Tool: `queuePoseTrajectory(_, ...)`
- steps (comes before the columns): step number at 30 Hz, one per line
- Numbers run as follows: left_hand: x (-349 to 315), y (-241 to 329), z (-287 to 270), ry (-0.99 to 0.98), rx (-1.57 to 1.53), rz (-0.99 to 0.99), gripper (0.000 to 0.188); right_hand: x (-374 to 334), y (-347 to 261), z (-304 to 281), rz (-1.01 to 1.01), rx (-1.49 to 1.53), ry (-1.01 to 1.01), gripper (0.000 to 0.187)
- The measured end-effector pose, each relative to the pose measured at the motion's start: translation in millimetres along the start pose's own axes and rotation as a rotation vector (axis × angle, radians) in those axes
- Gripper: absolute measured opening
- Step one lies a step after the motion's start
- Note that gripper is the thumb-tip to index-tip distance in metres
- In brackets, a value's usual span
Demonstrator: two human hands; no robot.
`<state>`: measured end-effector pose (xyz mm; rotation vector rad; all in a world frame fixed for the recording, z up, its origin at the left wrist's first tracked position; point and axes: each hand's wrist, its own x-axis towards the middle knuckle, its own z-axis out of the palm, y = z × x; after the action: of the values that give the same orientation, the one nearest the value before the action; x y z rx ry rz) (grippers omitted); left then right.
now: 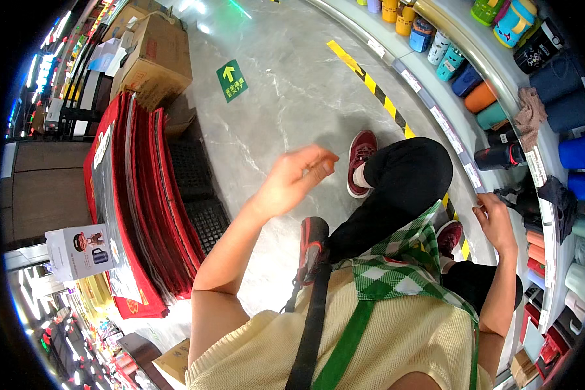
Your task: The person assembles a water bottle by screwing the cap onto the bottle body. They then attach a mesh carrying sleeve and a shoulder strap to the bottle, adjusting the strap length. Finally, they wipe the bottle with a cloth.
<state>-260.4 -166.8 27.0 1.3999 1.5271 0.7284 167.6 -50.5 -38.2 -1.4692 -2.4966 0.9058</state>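
My left hand [298,177] is raised over the grey floor, its fingers curled in toward the thumb, and I see nothing in it. Slight blur softens its fingertips. At the right, my right hand [493,213] is beside the front edge of the low shelf [472,174], with a gap between thumb and forefinger. Whether it touches the shelf edge I cannot tell. Close to it are a dark cloth or bag [515,197] and a black bottle with red trim [500,156] lying on its side.
Shelves hold several bottles, including an orange one [480,98], and a brown cloth [531,114] hangs there. Yellow-black tape [374,88] runs along the floor. To the left stand red stacked goods [143,208], a white box [79,252], cardboard cartons [153,62] and a black crate [192,172].
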Motion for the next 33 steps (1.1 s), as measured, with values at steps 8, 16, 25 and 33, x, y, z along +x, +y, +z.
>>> queuePoseTrajectory(8,-33,-29,-7,-0.573,0.28,0.161,0.045,2,-1,0,0.009,0.009,-0.023,0.026)
queuePoseTrajectory(16,-51,87,7,-0.914,0.152,0.562,0.025,0,16,6,0.003,-0.019,0.015,0.026)
queuePoseTrajectory(25,-42,108,0,-1.414,-0.14,0.735,0.022,1,14,-4,0.022,-0.15,-0.055,0.031)
queuePoseTrajectory(33,-36,122,-1,-0.853,-0.404,1.094,0.016,-9,23,2,0.002,-0.144,-0.029,0.024)
